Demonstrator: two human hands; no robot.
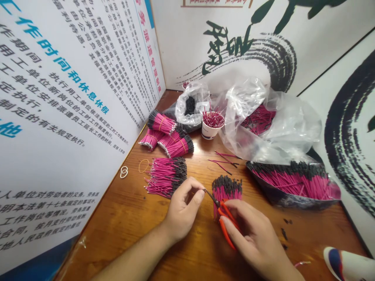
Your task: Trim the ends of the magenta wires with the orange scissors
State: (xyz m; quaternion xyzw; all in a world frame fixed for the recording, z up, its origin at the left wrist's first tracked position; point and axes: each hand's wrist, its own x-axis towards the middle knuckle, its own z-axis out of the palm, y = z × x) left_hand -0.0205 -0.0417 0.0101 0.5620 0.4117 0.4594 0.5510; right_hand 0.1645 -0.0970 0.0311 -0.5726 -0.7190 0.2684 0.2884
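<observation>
A small dark piece (204, 190), too tiny to identify, sits between the pinched thumb and forefinger of the left hand (183, 208), right at the blade tips of the orange-handled scissors (223, 207), whose handles the right hand (253, 230) grasps. Working well here seems to call for small, controlled movements — the left grip steady, its fingertips just clear of the cutting edges, the right grip light enough to meter the squeeze. Just beyond the right grip lies a loose pile of pink wires with black ends (227, 188); keeping the handles from nudging it should help its row stay even. Beyond the left grip, a flat spread of similar wires (164, 177) rests on the worktop (199, 253), with banded bundles (177, 143) behind it. Farther beyond both grips stand a white paper cup (211, 133) of wires and a clear plastic bag (288, 134); no brand is legible on the cup. Left of the grips, the printed panel (96, 128) carries blue characters reading 工作时间和休息休假 — working hours, rest and leave — and a red heading, partly cut off, ending in 派遣管理制度. The green brush lettering (228, 43) on the rear panel is too stylised to read surely.
</observation>
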